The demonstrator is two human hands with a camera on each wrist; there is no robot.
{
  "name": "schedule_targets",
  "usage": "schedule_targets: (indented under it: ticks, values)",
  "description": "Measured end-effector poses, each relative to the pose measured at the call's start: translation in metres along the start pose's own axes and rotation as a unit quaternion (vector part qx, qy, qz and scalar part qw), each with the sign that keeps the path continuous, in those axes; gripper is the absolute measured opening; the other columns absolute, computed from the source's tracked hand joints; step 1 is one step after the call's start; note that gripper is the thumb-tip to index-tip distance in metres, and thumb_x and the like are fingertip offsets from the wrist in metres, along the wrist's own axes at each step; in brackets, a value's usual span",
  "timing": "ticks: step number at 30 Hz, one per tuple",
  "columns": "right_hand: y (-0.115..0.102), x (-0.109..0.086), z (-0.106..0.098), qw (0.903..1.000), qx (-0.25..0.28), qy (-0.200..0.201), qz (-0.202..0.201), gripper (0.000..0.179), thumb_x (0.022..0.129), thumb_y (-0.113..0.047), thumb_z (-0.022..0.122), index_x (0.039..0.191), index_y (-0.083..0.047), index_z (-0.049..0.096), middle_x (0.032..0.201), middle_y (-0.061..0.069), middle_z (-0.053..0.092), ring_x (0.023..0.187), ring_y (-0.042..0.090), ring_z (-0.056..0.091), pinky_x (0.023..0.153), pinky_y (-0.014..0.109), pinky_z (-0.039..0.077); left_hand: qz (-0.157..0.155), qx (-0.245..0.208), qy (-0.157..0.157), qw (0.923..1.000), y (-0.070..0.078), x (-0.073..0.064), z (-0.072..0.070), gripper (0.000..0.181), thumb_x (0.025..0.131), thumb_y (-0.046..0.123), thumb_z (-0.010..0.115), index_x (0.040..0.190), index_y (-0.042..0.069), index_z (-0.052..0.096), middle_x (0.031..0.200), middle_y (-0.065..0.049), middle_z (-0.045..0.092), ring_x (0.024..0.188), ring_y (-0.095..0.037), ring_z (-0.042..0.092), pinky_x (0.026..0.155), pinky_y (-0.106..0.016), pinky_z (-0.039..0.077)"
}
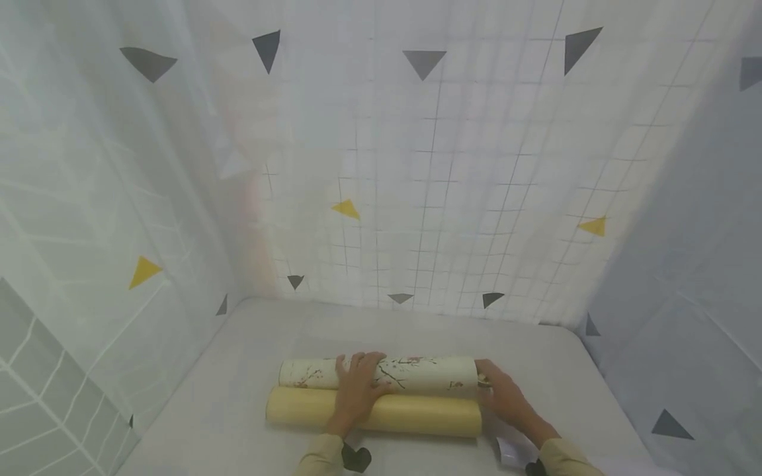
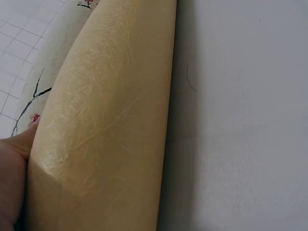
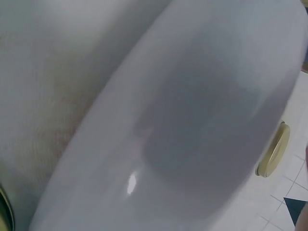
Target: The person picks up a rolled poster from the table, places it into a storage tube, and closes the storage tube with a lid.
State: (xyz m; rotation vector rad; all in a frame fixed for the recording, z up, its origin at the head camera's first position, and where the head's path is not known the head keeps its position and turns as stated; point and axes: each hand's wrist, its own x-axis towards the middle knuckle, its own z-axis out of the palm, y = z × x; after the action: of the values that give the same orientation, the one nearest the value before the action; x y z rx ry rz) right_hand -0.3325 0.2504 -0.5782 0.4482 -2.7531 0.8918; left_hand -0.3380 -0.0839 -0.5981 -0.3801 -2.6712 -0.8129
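Two wallpaper rolls lie side by side on a white surface. Farther off is the white floral roll (image 1: 428, 375), with a blossom-branch print; the plain yellow roll (image 1: 428, 415) lies nearer. My left hand (image 1: 356, 391) lies across both and grips the floral roll, fingers over its far side and thumb between the rolls. At the floral roll's right end is my right hand (image 1: 506, 395), around a small gold round piece (image 3: 274, 150). I cannot tell whether its fingers hold the roll's end. Only finger edges (image 3: 302, 221) show in the right wrist view.
A glossy white curled sheet (image 1: 513, 453) lies by my right wrist and fills much of the right wrist view (image 3: 192, 120). White patterned curtains or sheeting (image 1: 428, 165) rise behind the surface and along both sides. A dark heart print (image 1: 357, 458) shows beside my left wrist.
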Motion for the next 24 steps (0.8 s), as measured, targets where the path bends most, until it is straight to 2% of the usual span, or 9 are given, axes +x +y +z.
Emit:
schedule_targets:
  ticks: [3, 6, 8, 11, 14, 16, 19, 22, 24]
  values:
    - [0.001, 0.003, -0.001, 0.9981, -0.037, 0.035, 0.036, 0.042, 0.086, 0.004, 0.065, 0.126, -0.007, 0.062, 0.121, 0.013, 0.068, 0.107, 0.033, 0.067, 0.087, 0.057, 0.058, 0.003, -0.002, 0.001, 1.0, -0.001, 0.0, -0.001, 0.068, 0.08, 0.049, 0.079, 0.138, 0.021, 0.059, 0.137, 0.003, 0.067, 0.13, -0.025, 0.054, 0.121, -0.072, 0.014]
    - [0.005, 0.006, -0.002, 0.9922, -0.095, 0.062, 0.051, 0.038, 0.084, 0.0, 0.067, 0.121, 0.001, 0.062, 0.124, 0.022, 0.064, 0.105, 0.041, 0.064, 0.08, 0.06, 0.057, -0.001, -0.008, -0.002, 1.0, -0.001, 0.001, -0.002, 0.068, 0.08, 0.049, 0.079, 0.139, 0.021, 0.058, 0.137, 0.004, 0.067, 0.131, -0.024, 0.054, 0.122, -0.072, 0.013]
    - [0.009, 0.006, -0.001, 0.989, -0.119, 0.052, 0.071, 0.042, 0.087, -0.008, 0.067, 0.126, 0.006, 0.059, 0.133, 0.031, 0.058, 0.111, 0.052, 0.06, 0.082, 0.068, 0.055, 0.003, -0.004, 0.002, 1.0, -0.005, 0.001, 0.001, 0.068, 0.081, 0.05, 0.078, 0.139, 0.021, 0.058, 0.138, 0.005, 0.066, 0.131, -0.023, 0.054, 0.122, -0.071, 0.013]
    - [0.014, 0.004, 0.0, 0.9845, -0.131, -0.003, 0.116, 0.054, 0.093, -0.016, 0.064, 0.138, 0.009, 0.05, 0.146, 0.04, 0.043, 0.122, 0.063, 0.051, 0.086, 0.075, 0.052, 0.017, 0.01, 0.01, 0.9998, -0.012, 0.001, 0.011, 0.068, 0.08, 0.053, 0.077, 0.139, 0.024, 0.058, 0.138, 0.007, 0.066, 0.13, -0.022, 0.054, 0.121, -0.072, 0.015]
    - [0.024, 0.0, 0.004, 0.9814, -0.117, -0.045, 0.145, 0.061, 0.093, -0.016, 0.058, 0.147, 0.007, 0.043, 0.153, 0.042, 0.032, 0.129, 0.068, 0.042, 0.091, 0.08, 0.048, 0.025, 0.02, 0.012, 0.9994, -0.016, -0.001, 0.019, 0.069, 0.08, 0.055, 0.076, 0.139, 0.025, 0.057, 0.137, 0.008, 0.066, 0.13, -0.021, 0.054, 0.12, -0.073, 0.016]
    - [0.029, -0.002, 0.007, 0.9801, -0.111, -0.06, 0.153, 0.063, 0.09, -0.014, 0.057, 0.149, 0.004, 0.043, 0.155, 0.042, 0.029, 0.131, 0.069, 0.04, 0.092, 0.081, 0.047, 0.019, 0.016, 0.002, 0.9997, -0.012, -0.003, 0.016, 0.069, 0.08, 0.055, 0.076, 0.139, 0.025, 0.057, 0.137, 0.008, 0.066, 0.13, -0.022, 0.054, 0.12, -0.073, 0.015]
    - [0.034, -0.002, 0.013, 0.9808, -0.118, -0.059, 0.144, 0.056, 0.087, -0.013, 0.057, 0.14, 0.003, 0.053, 0.155, 0.04, 0.032, 0.131, 0.069, 0.041, 0.089, 0.081, 0.048, 0.013, 0.004, -0.003, 0.9999, -0.008, -0.005, 0.011, 0.069, 0.08, 0.054, 0.077, 0.138, 0.024, 0.057, 0.136, 0.006, 0.066, 0.129, -0.023, 0.054, 0.12, -0.073, 0.015]
    - [0.028, 0.003, 0.013, 0.9807, -0.132, -0.055, 0.133, 0.039, 0.084, -0.011, 0.06, 0.119, 0.006, 0.062, 0.151, 0.043, 0.036, 0.128, 0.068, 0.044, 0.089, 0.078, 0.05, 0.008, -0.001, 0.0, 1.0, -0.006, -0.003, 0.008, 0.069, 0.08, 0.054, 0.076, 0.138, 0.024, 0.057, 0.136, 0.006, 0.066, 0.128, -0.023, 0.054, 0.121, -0.072, 0.014]
    - [0.023, 0.007, 0.012, 0.981, -0.141, -0.046, 0.125, 0.03, 0.083, -0.009, 0.062, 0.109, 0.005, 0.061, 0.148, 0.045, 0.039, 0.126, 0.067, 0.047, 0.089, 0.074, 0.052, 0.008, 0.008, 0.006, 0.9999, -0.006, -0.002, 0.007, 0.069, 0.08, 0.056, 0.075, 0.139, 0.024, 0.056, 0.135, 0.006, 0.066, 0.128, -0.022, 0.054, 0.121, -0.071, 0.014]
